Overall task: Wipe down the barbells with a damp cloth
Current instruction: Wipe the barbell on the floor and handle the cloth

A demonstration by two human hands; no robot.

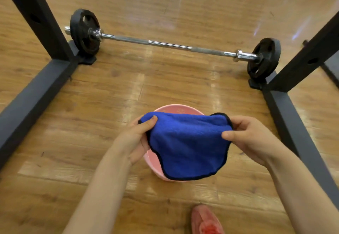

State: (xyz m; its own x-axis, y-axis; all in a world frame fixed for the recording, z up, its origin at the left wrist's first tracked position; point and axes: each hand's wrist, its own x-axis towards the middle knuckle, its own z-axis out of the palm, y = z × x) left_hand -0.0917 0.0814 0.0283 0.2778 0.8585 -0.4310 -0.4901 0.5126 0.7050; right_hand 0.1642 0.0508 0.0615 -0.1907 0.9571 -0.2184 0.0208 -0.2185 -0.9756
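Far left there's the black steel rack frame point(36, 94), one rail along the wooden plank floor point(128, 79) and an upright rising from it; just inside it stands the left black iron weight plate point(84, 32), resting in a small black floor cradle point(88, 58). From there the long chrome barbell with knurled grey sections point(165, 44) runs across the view, its long axis going left to right and slanting a bit nearer on the right; it ends at the right black weight plate point(264, 58) beside the frame's other side.

Closer in, the left hand point(135, 138) has a pinching grip on the left top corner of the blue microfibre cloth with black edging point(187, 145); the right hand point(251, 138) pinches the right top edge the same way, thumb on top; so both grips are closed on the cloth and it hangs spread between them. It's right above a round pink plastic basin point(176, 109), mostly hidden behind it; can't tell if there's water in there or if the cloth is wet yet. A pink-red shoe point(205, 221) pokes in at the bottom.

The bar lies well ahead of both hands, across the line of reach; I'd guess the right hand is slightly nearer to it, so any wipe would run sideways along the shaft.
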